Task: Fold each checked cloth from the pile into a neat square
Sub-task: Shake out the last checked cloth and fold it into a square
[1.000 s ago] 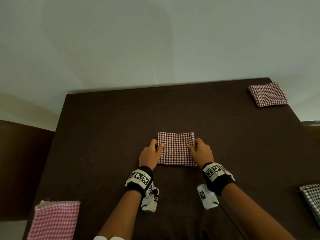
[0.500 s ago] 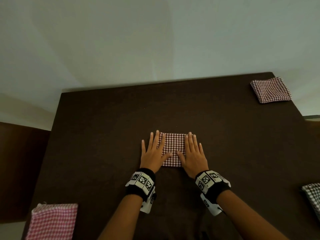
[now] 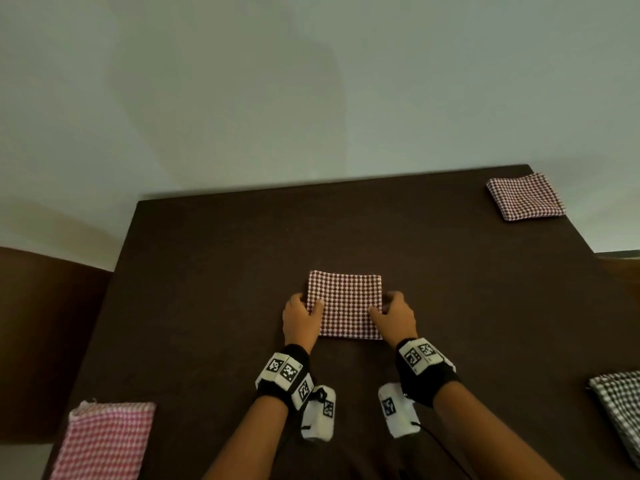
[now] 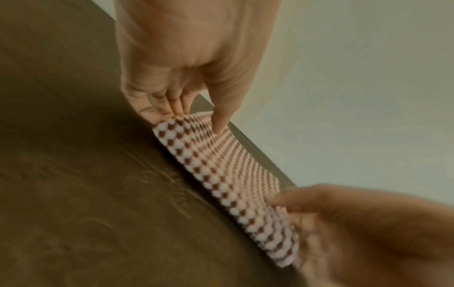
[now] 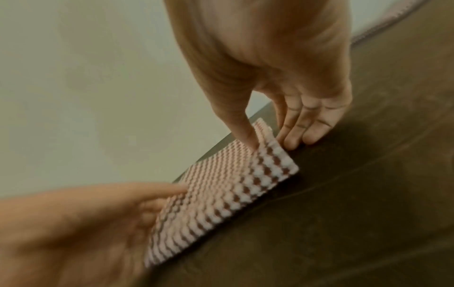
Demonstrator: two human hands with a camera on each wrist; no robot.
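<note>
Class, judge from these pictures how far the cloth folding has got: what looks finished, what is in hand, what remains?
Done, it seems: a folded dark red cloth lies at the table's far right corner. In hand: the left hand and right hand pinch the side edges of a folded dark red cloth in the middle, thumbs on top. Possibly left: a pink cloth near left and a dark checked cloth at the right edge.

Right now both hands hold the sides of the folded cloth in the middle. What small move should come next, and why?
Probably lift it and carry it aside. The cloth already looks like a neat square, and the left hand and right hand each pinch a side edge, thumb on top, fingers going under.
</note>
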